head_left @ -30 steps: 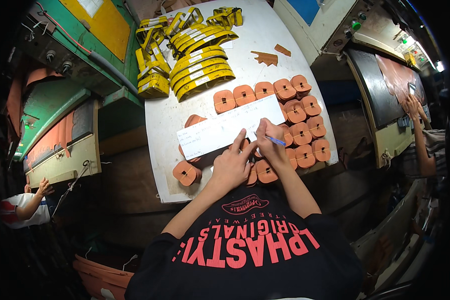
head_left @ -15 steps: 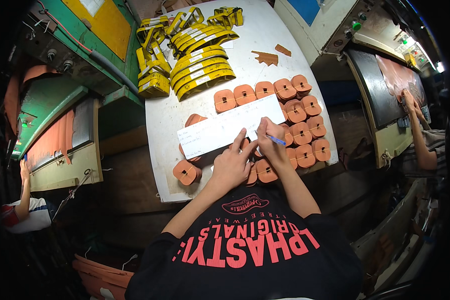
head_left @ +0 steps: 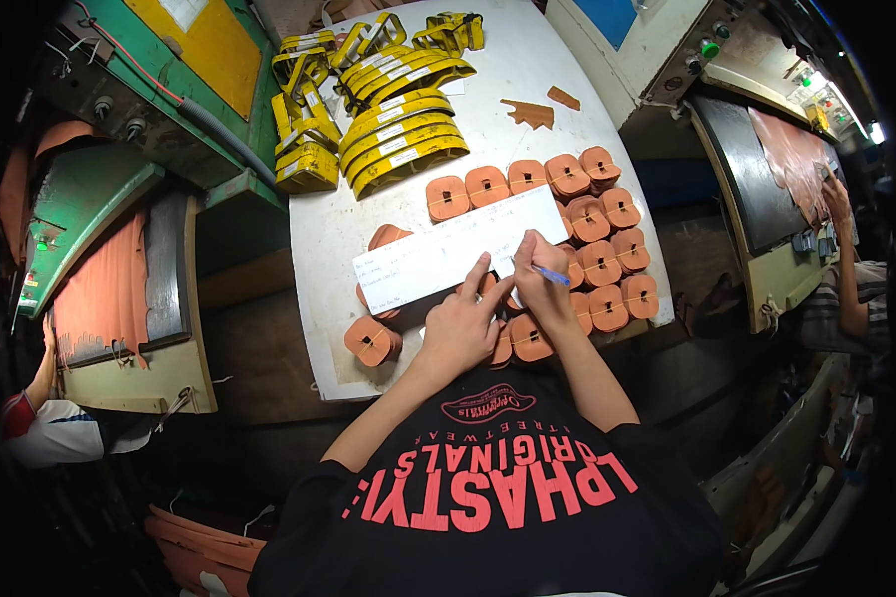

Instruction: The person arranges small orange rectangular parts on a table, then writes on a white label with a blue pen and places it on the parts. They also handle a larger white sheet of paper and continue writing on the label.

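Note:
A long white sheet of paper with handwriting (head_left: 418, 264) lies tilted across the bundles in front of me. My right hand (head_left: 543, 294) is closed around a blue pen (head_left: 552, 275), its fist resting at the sheet's right part. Just left of it, my left hand (head_left: 463, 326) lies flat with fingers spread, fingertips on the sheet's lower edge. Around and partly beneath the paper are stacks of rounded-square reddish-brown leather pieces (head_left: 599, 264), each tied with a thin band. One such stack (head_left: 368, 340) sits apart at the near left. The pen's tip is hidden by my right hand.
Yellow cutting dies with white labels (head_left: 403, 149) crowd the far left of the white table (head_left: 508, 65). Brown leather scraps (head_left: 530, 114) lie toward the far right. Machines with leather on boards (head_left: 110, 289) flank both sides, with a co-worker's arm (head_left: 846, 239) at the right one.
My hands and the paper stay almost still. At the right machine, a co-worker's hand has shifted over the leather. On the left, the co-worker's arm and the leather-covered board show differently.

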`<action>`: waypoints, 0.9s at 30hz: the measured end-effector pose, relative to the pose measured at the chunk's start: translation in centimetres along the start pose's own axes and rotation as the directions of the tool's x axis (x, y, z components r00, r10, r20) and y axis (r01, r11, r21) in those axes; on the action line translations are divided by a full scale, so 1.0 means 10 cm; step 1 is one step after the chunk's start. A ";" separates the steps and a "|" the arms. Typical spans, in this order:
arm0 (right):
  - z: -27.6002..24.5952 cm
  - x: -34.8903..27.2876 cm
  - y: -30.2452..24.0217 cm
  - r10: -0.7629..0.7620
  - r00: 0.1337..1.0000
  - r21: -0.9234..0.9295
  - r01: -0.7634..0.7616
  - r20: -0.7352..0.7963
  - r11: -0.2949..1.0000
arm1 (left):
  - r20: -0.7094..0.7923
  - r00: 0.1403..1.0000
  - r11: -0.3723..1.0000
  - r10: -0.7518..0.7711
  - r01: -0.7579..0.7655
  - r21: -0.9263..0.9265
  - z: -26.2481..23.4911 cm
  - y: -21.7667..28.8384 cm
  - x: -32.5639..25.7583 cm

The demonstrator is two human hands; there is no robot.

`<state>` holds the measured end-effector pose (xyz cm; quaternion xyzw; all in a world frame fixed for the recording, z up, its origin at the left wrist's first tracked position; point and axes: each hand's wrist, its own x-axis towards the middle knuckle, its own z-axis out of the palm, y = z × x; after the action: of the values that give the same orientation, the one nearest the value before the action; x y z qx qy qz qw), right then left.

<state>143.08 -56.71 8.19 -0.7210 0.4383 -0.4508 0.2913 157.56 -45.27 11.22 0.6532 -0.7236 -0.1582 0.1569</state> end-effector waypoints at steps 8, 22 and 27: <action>-0.12 0.02 -0.10 -0.006 0.998 0.020 0.008 -0.069 1.000 | -0.023 1.000 1.000 0.014 -0.014 -0.004 0.01 -0.02 -0.01; -0.09 -0.05 -0.02 -0.023 0.998 0.064 0.019 0.065 0.998 | -0.035 0.999 0.999 0.017 -0.018 -0.034 0.02 -0.01 0.00; -0.09 -0.06 0.03 -0.036 0.996 0.062 0.031 0.080 0.998 | -0.011 1.000 0.999 0.002 -0.002 -0.038 0.05 -0.03 0.00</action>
<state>142.05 -56.33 8.03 -0.7368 0.4000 -0.4393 0.3228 157.60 -45.25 10.67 0.6503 -0.7202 -0.1682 0.1735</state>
